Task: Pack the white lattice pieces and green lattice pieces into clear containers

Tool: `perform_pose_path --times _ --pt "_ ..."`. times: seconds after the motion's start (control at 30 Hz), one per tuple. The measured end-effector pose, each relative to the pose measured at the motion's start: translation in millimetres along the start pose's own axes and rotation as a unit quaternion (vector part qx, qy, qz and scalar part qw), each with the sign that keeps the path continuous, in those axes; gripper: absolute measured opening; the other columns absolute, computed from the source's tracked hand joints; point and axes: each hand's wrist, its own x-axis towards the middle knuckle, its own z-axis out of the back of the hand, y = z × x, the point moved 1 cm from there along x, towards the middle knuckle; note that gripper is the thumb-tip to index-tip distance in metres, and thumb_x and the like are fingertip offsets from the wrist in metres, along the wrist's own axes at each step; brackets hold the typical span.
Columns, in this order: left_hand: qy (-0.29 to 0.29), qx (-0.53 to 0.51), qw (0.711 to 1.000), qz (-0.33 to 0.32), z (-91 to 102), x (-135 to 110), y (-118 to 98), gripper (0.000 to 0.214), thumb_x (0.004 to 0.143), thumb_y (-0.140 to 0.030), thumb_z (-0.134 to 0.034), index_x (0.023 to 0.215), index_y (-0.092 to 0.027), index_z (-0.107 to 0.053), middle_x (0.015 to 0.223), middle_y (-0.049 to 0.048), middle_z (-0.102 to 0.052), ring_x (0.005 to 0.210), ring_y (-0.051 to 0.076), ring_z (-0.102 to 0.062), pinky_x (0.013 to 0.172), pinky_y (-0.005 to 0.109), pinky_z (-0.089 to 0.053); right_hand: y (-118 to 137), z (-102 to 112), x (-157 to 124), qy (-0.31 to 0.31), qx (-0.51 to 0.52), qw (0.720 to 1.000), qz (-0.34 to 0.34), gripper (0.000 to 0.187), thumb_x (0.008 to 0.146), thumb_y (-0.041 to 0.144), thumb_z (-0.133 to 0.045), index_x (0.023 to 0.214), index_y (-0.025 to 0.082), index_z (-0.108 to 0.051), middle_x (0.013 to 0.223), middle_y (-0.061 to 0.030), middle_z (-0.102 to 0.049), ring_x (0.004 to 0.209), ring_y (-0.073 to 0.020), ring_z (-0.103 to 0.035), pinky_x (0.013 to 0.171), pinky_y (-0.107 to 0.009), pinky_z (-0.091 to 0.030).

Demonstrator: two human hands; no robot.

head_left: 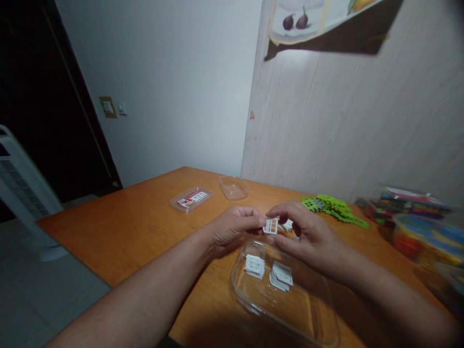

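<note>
Between my two hands is a small white card (271, 226) with orange blocks printed on it. My left hand (237, 224) pinches its left edge between thumb and fingers. Around its right side curves my right hand (308, 232), thumb below and index finger above, seemingly at the card's edges. Under my hands lies a large clear plastic tray (250, 307). Inside it are two small piles of white cards, a left pile (254, 266) and a right pile (281, 275). More white cards (288, 225) show partly behind my right fingers.
A clear lid with a red and white label (192, 198) and a clear empty container (234, 188) sit toward the table's back. Green interlocking plastic pieces (333, 210) lie by the wall. Tubs of colourful items (427, 241) stand at right. The wooden table (126, 222) ends at left.
</note>
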Motion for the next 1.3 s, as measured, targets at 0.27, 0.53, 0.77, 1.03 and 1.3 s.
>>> perform_pose_path --times 0.27,0.53,0.77,1.03,1.3 --pt "-0.053 0.064 0.997 0.009 -1.1 1.5 -2.3 0.016 0.069 -0.026 -0.075 0.068 -0.014 -0.064 0.067 0.0021 -0.059 0.064 0.011 -0.052 0.064 0.026 -0.039 8.1 5.5 -3.7 0.054 -0.175 0.983 -0.028 0.020 0.085 0.030 -0.063 0.104 0.022 -0.064 0.098 -0.0072 -0.066 0.089 -0.0231 -0.059 0.076 -0.035 -0.044" --pt "-0.035 0.103 0.994 0.008 -1.8 0.8 -0.8 0.033 0.072 -0.043 -0.077 0.069 -0.014 -0.061 0.068 0.0021 -0.058 0.063 0.011 -0.049 0.061 0.026 -0.036 20.8 5.0 -3.8 0.128 -0.177 0.971 -0.102 0.012 0.082 0.027 -0.063 0.092 0.022 -0.065 0.084 -0.0046 -0.064 0.074 -0.0186 -0.055 0.063 -0.029 -0.037" --pt "-0.100 0.132 0.986 -0.027 3.6 5.6 -0.6 0.039 0.074 -0.049 -0.074 0.071 -0.014 -0.060 0.068 0.0013 -0.058 0.061 0.009 -0.048 0.060 0.025 -0.034 45.1 -5.6 -8.8 0.259 -0.112 0.945 -0.166 0.006 0.075 0.027 -0.068 0.076 0.024 -0.064 0.075 -0.0017 -0.064 0.062 -0.0156 -0.050 0.052 -0.027 -0.029" --pt "-0.104 0.185 0.977 -0.031 3.5 6.2 0.4 0.038 0.072 -0.049 -0.075 0.070 -0.015 -0.060 0.065 0.0010 -0.058 0.059 0.010 -0.047 0.057 0.024 -0.033 52.8 -24.7 -12.9 0.317 -0.142 0.924 -0.157 0.012 0.075 0.030 -0.067 0.070 0.021 -0.060 0.072 -0.0030 -0.064 0.057 -0.0136 -0.045 0.052 -0.028 -0.024" --pt "-0.109 0.195 0.974 -0.046 2.0 5.8 -0.8 0.033 0.075 -0.044 -0.073 0.071 -0.014 -0.061 0.067 0.0011 -0.058 0.060 0.009 -0.046 0.058 0.024 -0.032 24.9 10.0 -8.5 0.238 -0.065 0.952 -0.179 0.012 0.087 0.033 -0.058 0.081 0.024 -0.064 0.072 -0.0011 -0.066 0.061 -0.0144 -0.054 0.052 -0.026 -0.033"
